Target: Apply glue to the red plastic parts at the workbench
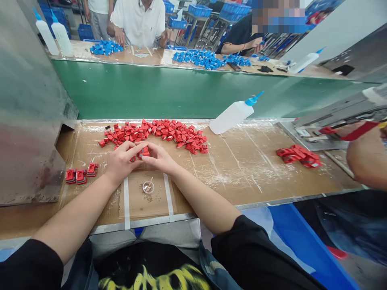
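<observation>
My left hand (121, 160) and my right hand (157, 157) meet in front of a pile of small red plastic parts (169, 132). Between the fingers of both hands is one red plastic part (143, 152), partly covered by them. Closer to me, a small round cup (148, 187) with a thin stick in it stands on a cardboard piece (155, 207) held by white tape. Three red parts with grey edges (81, 176) sit left of my left hand.
A white squeeze bottle (231, 117) with a blue tip leans behind the pile. On the right lie more red parts (299, 156), near a co-worker's arm (365, 157). A metal panel (27, 112) borders the left. Across the green divider (151, 88), people sit by blue parts (198, 59).
</observation>
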Demonstrator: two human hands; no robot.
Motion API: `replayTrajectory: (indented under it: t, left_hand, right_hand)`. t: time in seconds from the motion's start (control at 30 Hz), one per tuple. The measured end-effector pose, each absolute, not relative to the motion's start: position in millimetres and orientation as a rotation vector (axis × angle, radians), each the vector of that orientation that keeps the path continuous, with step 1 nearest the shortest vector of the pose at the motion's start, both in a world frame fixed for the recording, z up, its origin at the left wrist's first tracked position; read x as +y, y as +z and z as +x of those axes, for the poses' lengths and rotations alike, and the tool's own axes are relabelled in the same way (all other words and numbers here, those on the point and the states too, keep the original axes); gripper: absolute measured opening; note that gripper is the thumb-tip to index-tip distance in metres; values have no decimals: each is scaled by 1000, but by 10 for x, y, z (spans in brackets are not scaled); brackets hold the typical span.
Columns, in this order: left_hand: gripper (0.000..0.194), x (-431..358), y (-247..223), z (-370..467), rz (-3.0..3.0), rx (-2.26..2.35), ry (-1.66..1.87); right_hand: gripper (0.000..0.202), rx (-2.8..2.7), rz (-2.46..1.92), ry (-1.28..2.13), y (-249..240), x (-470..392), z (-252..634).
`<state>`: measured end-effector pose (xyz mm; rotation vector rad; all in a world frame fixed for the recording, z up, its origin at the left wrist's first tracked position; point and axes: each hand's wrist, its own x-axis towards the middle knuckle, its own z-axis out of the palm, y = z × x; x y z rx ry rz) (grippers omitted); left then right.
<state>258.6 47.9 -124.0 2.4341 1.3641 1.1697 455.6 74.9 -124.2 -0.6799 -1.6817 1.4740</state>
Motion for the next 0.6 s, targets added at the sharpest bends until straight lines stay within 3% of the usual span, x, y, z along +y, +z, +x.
replayTrajectory:
  t: [0.17, 0.33, 0.6]
  left_hand:
    - [43, 460, -1197, 2588, 2415, 1339, 1149]
    - [81, 482, -1097, 2592, 2175, 1192, 1179]
    - [75, 573, -1166, 2629, 1847, 1102, 1069]
  right_hand:
    - [54, -1595, -704, 1546, -1224, 767, 4563]
    - [56, -1568, -697, 1486, -1203, 744, 4550]
    - [41, -1625, -644, 1272, -1222, 700, 4534]
